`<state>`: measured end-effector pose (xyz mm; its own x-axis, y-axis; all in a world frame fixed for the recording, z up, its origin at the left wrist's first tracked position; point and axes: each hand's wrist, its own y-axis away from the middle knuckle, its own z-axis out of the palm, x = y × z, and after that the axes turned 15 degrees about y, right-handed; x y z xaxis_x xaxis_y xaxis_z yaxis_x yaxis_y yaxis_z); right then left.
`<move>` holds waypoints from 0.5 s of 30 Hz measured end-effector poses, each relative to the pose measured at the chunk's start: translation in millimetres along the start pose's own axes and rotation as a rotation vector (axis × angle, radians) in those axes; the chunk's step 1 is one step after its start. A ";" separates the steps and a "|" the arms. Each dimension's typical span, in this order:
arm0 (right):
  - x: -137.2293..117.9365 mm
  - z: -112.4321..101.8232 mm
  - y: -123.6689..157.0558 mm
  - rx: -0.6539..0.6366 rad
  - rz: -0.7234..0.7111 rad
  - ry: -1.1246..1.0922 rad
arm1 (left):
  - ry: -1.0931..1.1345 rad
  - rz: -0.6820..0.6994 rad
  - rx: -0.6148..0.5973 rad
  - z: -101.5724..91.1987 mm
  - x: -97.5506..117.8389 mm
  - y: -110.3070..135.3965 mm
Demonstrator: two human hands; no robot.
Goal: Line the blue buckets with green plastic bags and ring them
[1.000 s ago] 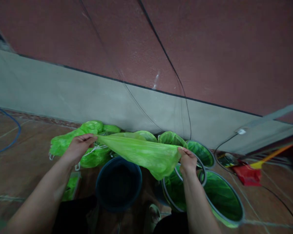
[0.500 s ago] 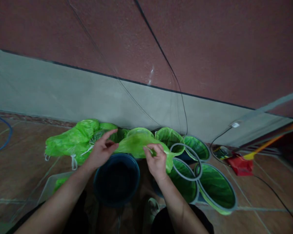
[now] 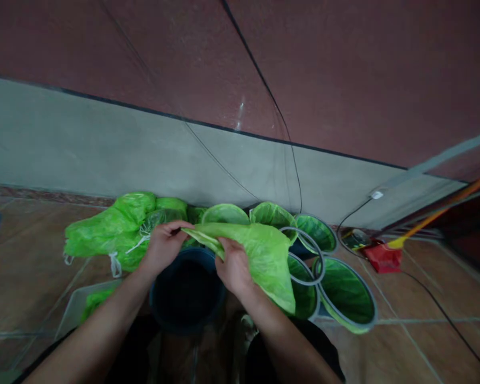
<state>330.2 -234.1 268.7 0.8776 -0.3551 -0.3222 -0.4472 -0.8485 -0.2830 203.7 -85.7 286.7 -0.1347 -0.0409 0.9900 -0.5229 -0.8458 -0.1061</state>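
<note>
A green plastic bag (image 3: 260,250) is stretched out above the floor, its mouth edge between my two hands. My left hand (image 3: 166,242) pinches the bag's left corner, fingers closed. Along the same edge, my right hand (image 3: 234,264) is closed on the plastic, and the rest of the bag trails right over the bins. Below both hands stands a dark blue bin (image 3: 188,293) with no liner showing; its inside is dark. Grey rings (image 3: 308,282) lie on the lined bins at the right, partly behind the bag.
Several bins with green liners, such as this bin (image 3: 348,293), stand right and along the wall. Filled green bags (image 3: 112,224) lie left, above a pale tub (image 3: 74,304) holding green plastic. A red dustpan (image 3: 384,257) and a black cable (image 3: 436,301) are far right.
My left hand has gone from open fingers to pinching the bag's edge. My right hand has moved left, and the bag is now spread out further to the right and downward.
</note>
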 end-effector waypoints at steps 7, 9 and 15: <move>25.9 -22.1 -2.5 -0.050 0.095 0.152 | 0.293 -0.029 0.457 -37.4 10.8 -22.2; 33.0 -28.3 -2.8 -0.060 0.107 0.234 | 0.347 -0.060 0.501 -42.2 16.6 -23.9; 50.0 -37.3 -4.1 -0.076 0.128 0.400 | 0.417 -0.033 0.679 -55.9 29.8 -29.8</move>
<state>382.4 -263.1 287.4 0.8203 -0.5711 0.0297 -0.5561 -0.8088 -0.1914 168.3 -32.0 314.2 -0.5021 0.0789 0.8612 0.0765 -0.9879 0.1351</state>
